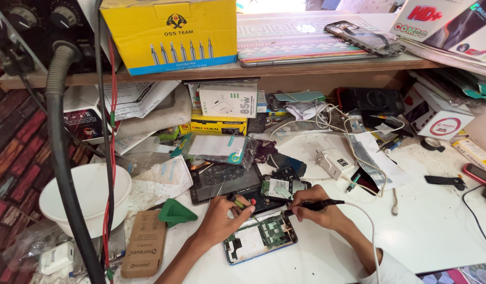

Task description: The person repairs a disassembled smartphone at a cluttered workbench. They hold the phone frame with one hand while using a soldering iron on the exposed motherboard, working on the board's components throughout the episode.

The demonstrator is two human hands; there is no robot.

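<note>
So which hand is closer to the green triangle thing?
Left. The left hand is just right of the green triangular tool; the right hand is farther right, past the opened phone.

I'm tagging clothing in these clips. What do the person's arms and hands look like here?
Both hands are bare, with no gloves, rings or watch visible. The left hand comes from a bare forearm with no sleeve in view. The right hand has a bare forearm ending in a white sleeve near the elbow.
</note>
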